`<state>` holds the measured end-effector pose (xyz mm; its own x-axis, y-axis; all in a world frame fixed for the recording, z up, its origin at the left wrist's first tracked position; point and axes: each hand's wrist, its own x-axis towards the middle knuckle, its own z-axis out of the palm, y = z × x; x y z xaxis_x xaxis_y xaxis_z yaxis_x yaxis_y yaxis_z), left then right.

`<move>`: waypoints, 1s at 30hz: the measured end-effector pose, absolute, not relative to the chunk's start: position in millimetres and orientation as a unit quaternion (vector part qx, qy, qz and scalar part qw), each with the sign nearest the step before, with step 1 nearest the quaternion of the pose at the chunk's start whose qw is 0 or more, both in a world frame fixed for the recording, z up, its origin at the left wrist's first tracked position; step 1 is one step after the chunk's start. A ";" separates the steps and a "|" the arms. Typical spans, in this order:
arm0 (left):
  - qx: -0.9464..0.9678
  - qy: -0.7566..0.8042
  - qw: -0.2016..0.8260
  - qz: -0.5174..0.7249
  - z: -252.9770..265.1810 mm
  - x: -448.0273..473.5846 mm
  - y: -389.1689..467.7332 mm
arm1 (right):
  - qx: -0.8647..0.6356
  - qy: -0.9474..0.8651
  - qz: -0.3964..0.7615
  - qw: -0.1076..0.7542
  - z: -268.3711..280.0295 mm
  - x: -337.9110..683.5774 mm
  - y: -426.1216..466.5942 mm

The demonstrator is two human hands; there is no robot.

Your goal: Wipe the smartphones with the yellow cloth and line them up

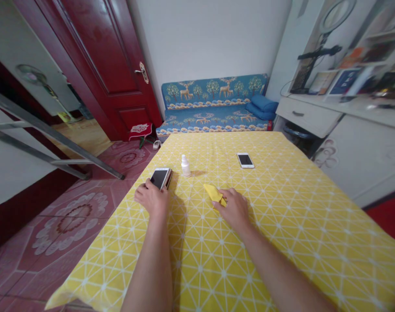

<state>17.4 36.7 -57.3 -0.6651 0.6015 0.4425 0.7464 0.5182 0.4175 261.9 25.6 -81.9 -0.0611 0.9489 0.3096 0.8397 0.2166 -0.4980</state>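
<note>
One cloth [212, 191], one phone [159, 177] held
Right grip [234, 209] pinches the cloth; left grip [153, 200] clasps the phone's near end.

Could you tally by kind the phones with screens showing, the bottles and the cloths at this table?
Phones with screens showing: 2
Bottle: 1
Cloth: 1
Total: 4
</note>
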 end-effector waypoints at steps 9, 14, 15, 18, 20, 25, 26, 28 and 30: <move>-0.370 -0.898 0.095 -0.218 -43.5 19.8 33.1 | -0.611 -0.722 0.121 0.302 -76.8 263.6 25.6; -0.365 -0.905 0.085 -0.203 -38.7 19.6 33.2 | -0.606 -0.724 0.128 0.303 -76.2 264.6 26.2; -0.367 -0.905 0.079 -0.200 -37.8 19.0 32.9 | -0.605 -0.724 0.131 0.305 -76.4 264.8 26.6; -0.372 -0.902 0.067 -0.209 -35.3 18.3 30.7 | -0.601 -0.725 0.133 0.308 -77.4 265.4 27.6; -0.370 -0.897 0.061 -0.235 -33.9 18.7 28.8 | -0.600 -0.725 0.131 0.311 -78.0 265.5 28.3; -0.332 -0.859 0.089 -0.379 -31.9 18.9 28.4 | -0.593 -0.724 0.132 0.327 -79.8 265.1 29.4; -0.332 -0.838 0.104 -0.420 -31.7 19.3 29.3 | -0.593 -0.723 0.132 0.330 -80.4 265.0 29.6; -0.345 -0.778 0.111 -0.513 -31.2 22.6 31.4 | -0.594 -0.720 0.130 0.336 -82.1 265.0 30.4; -0.377 -0.707 0.070 -0.594 -31.0 30.8 33.1 | -0.593 -0.714 0.128 0.349 -84.0 265.5 31.6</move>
<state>30.8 33.1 -31.0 -0.7054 0.4500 0.5477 0.6167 0.0085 0.7872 265.5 31.6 -84.0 -0.0532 0.9364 0.3469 0.7583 0.2639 -0.5961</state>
